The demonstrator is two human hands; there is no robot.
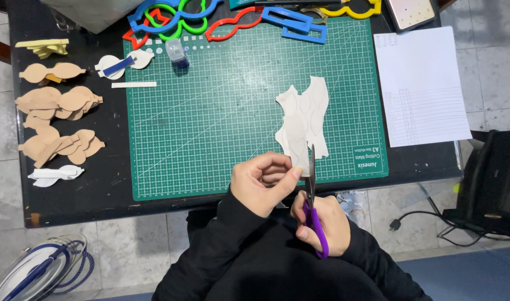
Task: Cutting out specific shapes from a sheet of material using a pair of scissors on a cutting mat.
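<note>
- The grey sheet (302, 120) with traced bow outlines hangs over the near part of the green cutting mat (210, 111), its lower end pinched in my left hand (260, 183).
- My left grip is closed on that lower end, thumb on top, fingers curled underneath.
- My right hand (324, 223) has its grip through the handles of the purple scissors (312, 209); the blades look nearly closed on the sheet's edge, pointing away from me.
- Risk, as I judge it: the blades run just beside my left thumb, so a quick snip could nick it.
- The far part of the sheet lies loose and unsupported; it could twist and pull the cut off the traced line.
- Tan cut-out pieces (57, 120) sit well apart on the left of the black desk (99, 195), with coloured plastic templates (177, 17) at the far edge, and white paper (419, 83) to the right.
</note>
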